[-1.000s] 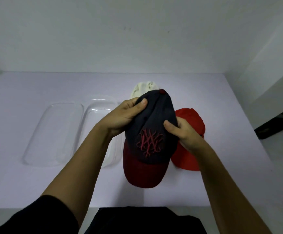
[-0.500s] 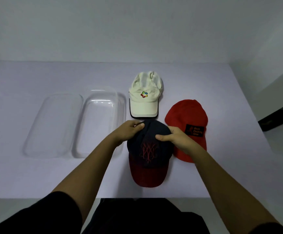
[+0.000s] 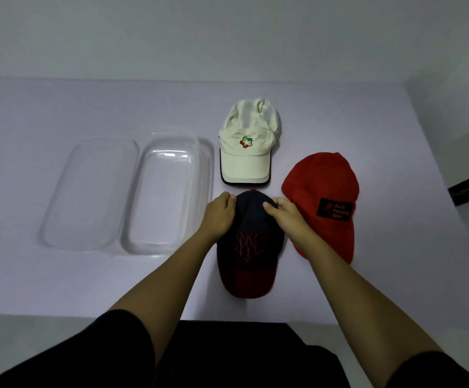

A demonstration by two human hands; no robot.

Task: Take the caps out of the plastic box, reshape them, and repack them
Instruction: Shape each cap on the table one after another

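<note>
Seen from above, three caps lie on a pale tabletop (image 3: 59,281), with two bare hands on the nearest one.

The navy cap (image 3: 251,247) sits near the front edge, a little right of centre. Its dark red brim points toward the viewer, and red stitching marks the front of the crown. The left hand (image 3: 218,214) grips the far left side of the crown with curled fingers. The right hand (image 3: 286,217) pinches the far right side between thumb and fingers. Both forearms reach in from the bottom of the view, out of two short black sleeves.

The cream cap (image 3: 248,152) lies just beyond the navy cap, brim toward the viewer — its dark brim edge almost meets the navy crown. It has a small multicoloured logo on the front, and its crown is crumpled. The red cap (image 3: 323,197) lies to the right of both, just beside the right hand. Its brim points near, and it has a black patch with red lettering too small to read.

Left of the caps are two clear plastic pieces, side by side and touching. The box (image 3: 166,197) is one deep rounded tray, just beside the left hand, and no cap is in it. The lid (image 3: 90,191) — one shallower piece — lies flat on its far left side.

A plain pale wall rises behind the tabletop.
</note>
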